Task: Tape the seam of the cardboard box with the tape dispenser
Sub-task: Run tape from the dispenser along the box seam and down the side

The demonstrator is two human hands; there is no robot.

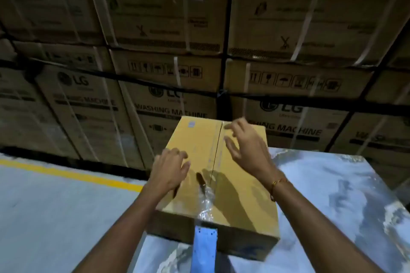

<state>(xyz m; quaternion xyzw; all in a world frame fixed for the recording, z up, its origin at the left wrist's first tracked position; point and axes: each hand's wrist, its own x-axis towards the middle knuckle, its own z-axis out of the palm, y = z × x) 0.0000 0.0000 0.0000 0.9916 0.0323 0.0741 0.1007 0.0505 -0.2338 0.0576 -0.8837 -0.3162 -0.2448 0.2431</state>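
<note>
A closed cardboard box (239,188) stands on a marbled table, its centre seam (216,153) running away from me. Clear tape (207,204) lies along the seam's near end, crumpled and shiny where it reaches the front edge. My left hand (170,170) hovers over the left flap with fingers spread and holds nothing. My right hand (246,142) is over the far right flap beside the seam, fingers apart and empty too. A small dark brown object (200,180) lies just left of the seam; I cannot tell what it is. I cannot make out a tape dispenser.
The marbled table (332,195) extends to the right and toward me. A blue strip with small holes (205,248) hangs in front of the box's near face. Stacked strapped washing machine cartons (168,95) form a wall behind. A yellow line (66,173) marks the grey floor at left.
</note>
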